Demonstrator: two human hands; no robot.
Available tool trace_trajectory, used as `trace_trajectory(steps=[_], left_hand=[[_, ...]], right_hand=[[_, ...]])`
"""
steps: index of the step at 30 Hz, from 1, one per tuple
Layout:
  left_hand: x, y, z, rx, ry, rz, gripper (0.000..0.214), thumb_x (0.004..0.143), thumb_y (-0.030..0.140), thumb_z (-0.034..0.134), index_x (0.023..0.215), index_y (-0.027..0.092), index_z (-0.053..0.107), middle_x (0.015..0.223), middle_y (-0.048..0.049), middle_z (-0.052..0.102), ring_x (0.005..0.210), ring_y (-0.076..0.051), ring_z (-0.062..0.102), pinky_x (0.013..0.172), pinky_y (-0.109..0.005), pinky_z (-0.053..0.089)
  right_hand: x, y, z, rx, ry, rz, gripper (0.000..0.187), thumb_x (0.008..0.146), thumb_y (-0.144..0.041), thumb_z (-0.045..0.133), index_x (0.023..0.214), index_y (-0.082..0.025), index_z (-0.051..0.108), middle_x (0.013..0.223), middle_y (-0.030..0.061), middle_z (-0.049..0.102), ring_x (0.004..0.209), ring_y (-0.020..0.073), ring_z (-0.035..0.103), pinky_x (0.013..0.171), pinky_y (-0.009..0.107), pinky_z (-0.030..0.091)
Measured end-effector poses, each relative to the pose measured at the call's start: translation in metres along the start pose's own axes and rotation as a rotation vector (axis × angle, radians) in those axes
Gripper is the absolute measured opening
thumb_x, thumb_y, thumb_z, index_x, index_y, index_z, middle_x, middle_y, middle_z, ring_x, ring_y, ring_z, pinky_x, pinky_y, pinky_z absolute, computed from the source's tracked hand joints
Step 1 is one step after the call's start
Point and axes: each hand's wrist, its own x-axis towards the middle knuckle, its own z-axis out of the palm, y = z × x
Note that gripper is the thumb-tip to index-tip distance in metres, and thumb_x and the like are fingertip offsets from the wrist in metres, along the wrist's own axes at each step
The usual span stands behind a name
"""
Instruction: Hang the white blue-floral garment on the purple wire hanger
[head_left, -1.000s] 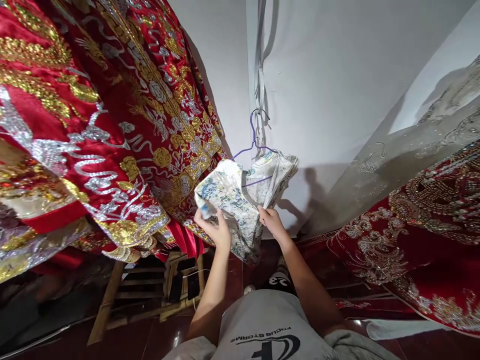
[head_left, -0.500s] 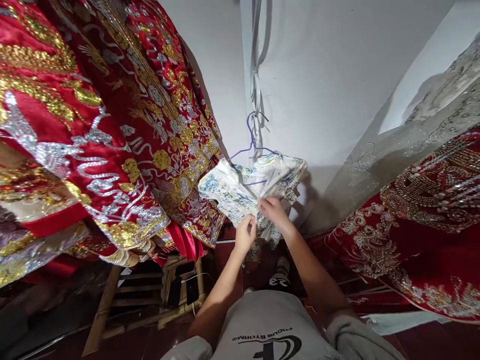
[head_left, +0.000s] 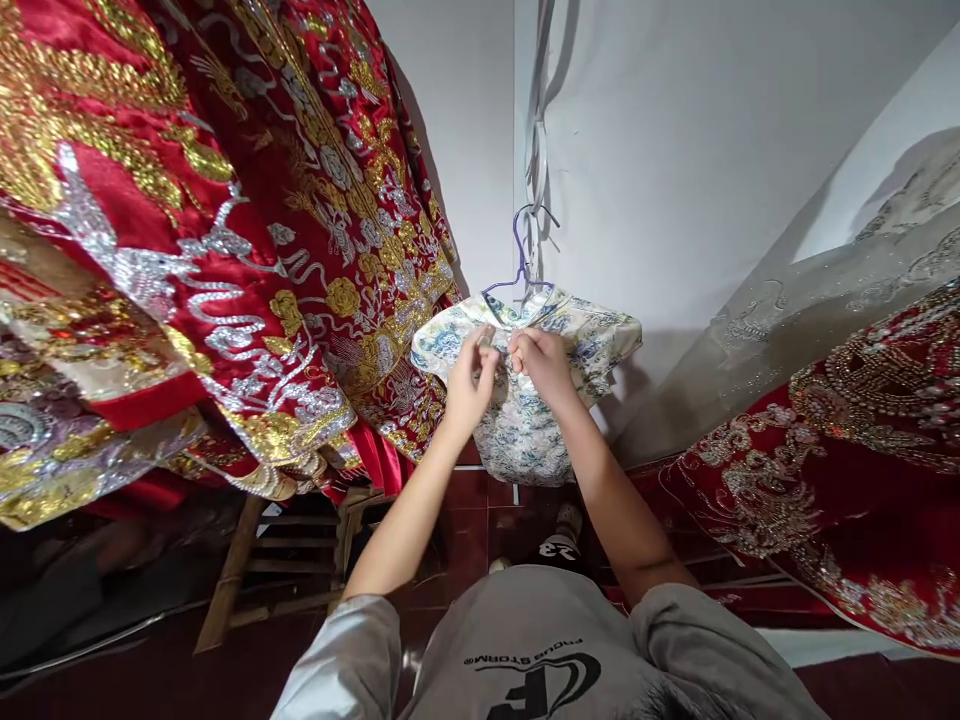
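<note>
A short-sleeved white shirt (head_left: 525,435) with a blue and yellow floral print hangs in front of me on a purple hanger (head_left: 519,255). My left hand (head_left: 471,380) is closed in a pinch at the shirt's upper front, just below the collar. Close beside it, my right hand (head_left: 546,368) has its fingers curled together on the other side of the front opening. Both appear to grip the cloth there, though the pinched edges are mostly hidden by my fingers.
Red garments (head_left: 337,230) with gold and silver embroidery hang at left, above a bamboo chair (head_left: 232,575). At right stands a beaded red skirt (head_left: 847,510) beside sheer pale fabric (head_left: 757,330). A white strap (head_left: 538,165) by the wall holds the hanger.
Both hands have moved up from the lower front of the shirt to just under its collar. The front, which gaped before, now lies closer together, and the shirt hangs flatter.
</note>
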Motion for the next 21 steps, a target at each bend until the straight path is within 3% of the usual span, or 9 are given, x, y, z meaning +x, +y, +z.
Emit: trace_trajectory(steps=[5, 8, 11, 14, 17, 21], left_hand=[[0.060, 0.048, -0.014, 0.227, -0.105, 0.258, 0.022, 0.102, 0.032, 0.053, 0.095, 0.017, 0.068, 0.095, -0.0067, 0.071, 0.092, -0.018, 0.065, 0.087, -0.032, 0.049], [0.069, 0.050, -0.029, 0.229, 0.075, 0.257, 0.020, 0.102, 0.030, 0.053, 0.094, 0.016, 0.065, 0.094, -0.0060, 0.069, 0.092, -0.017, 0.063, 0.087, -0.032, 0.049], [0.057, 0.023, -0.052, 0.020, 0.414, 0.023, 0.018, 0.101, 0.029, 0.054, 0.094, 0.014, 0.064, 0.096, -0.0060, 0.068, 0.090, -0.015, 0.061, 0.085, -0.031, 0.050], [0.022, -0.020, -0.063, -0.384, 0.589, -0.392, 0.022, 0.098, 0.035, 0.056, 0.088, 0.015, 0.062, 0.087, -0.0058, 0.067, 0.081, -0.015, 0.062, 0.075, -0.030, 0.052], [-0.027, -0.056, -0.045, -0.589, 0.562, -0.710, 0.029, 0.093, 0.043, 0.060, 0.078, 0.018, 0.059, 0.069, -0.0017, 0.062, 0.067, -0.013, 0.058, 0.066, -0.027, 0.049], [-0.075, -0.067, 0.001, -0.604, 0.448, -0.801, 0.032, 0.077, 0.044, 0.074, 0.073, 0.015, 0.061, 0.060, 0.0017, 0.059, 0.057, -0.010, 0.053, 0.062, -0.024, 0.046]], right_hand=[[0.007, 0.012, -0.007, -0.120, 0.053, -0.079, 0.031, 0.095, -0.037, 0.045, 0.068, -0.022, 0.051, 0.053, -0.0030, 0.047, 0.053, 0.0129, 0.046, 0.059, 0.026, 0.038], [0.002, 0.036, -0.006, -0.216, 0.073, -0.009, 0.034, 0.090, -0.029, 0.047, 0.057, -0.023, 0.045, 0.052, -0.0014, 0.046, 0.054, 0.0143, 0.045, 0.058, 0.027, 0.035], [-0.020, 0.062, -0.004, -0.155, 0.011, 0.079, 0.034, 0.088, -0.029, 0.048, 0.054, -0.023, 0.046, 0.050, -0.0016, 0.046, 0.052, 0.0145, 0.044, 0.057, 0.028, 0.034], [-0.047, 0.076, -0.002, -0.044, -0.076, 0.135, 0.032, 0.087, -0.033, 0.051, 0.057, -0.022, 0.052, 0.050, -0.0019, 0.049, 0.051, 0.0144, 0.045, 0.057, 0.029, 0.035], [-0.065, 0.080, -0.004, 0.045, -0.121, 0.171, 0.031, 0.085, -0.033, 0.052, 0.056, -0.022, 0.053, 0.049, -0.0022, 0.049, 0.050, 0.0140, 0.045, 0.056, 0.028, 0.036], [-0.071, 0.082, -0.018, 0.037, -0.156, 0.196, 0.031, 0.084, -0.032, 0.050, 0.054, -0.022, 0.051, 0.047, -0.0024, 0.048, 0.050, 0.0140, 0.046, 0.057, 0.028, 0.037]])
